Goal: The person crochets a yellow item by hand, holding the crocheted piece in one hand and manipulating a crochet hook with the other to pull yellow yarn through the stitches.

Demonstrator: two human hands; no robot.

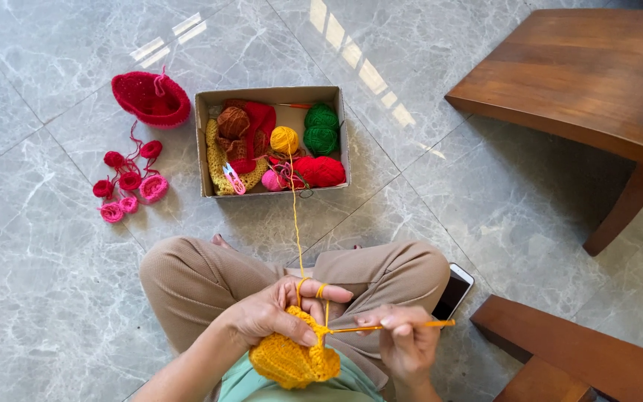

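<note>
Yellow crochet piece (294,360) at bottom centre, pinched in the left hand (273,313); strand looped over its forefinger. Right hand (405,336) grips the crochet hook (392,325), tip at the edge. Mid-stitch, by my reading; next calls for steady yarn tension from the yellow ball (284,139) in the cardboard box (271,95).

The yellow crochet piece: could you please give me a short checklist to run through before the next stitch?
1. Left hand grips the yellow piece: ok.
2. Right hand holds the hook: ok.
3. Yarn looped over the left fingers: ok.
4. Yarn runs free from the yellow ball in the box: ok.
5. Hook tip caught in a stitch: cannot tell.
6. Scissors at hand in the box: ok.
</note>
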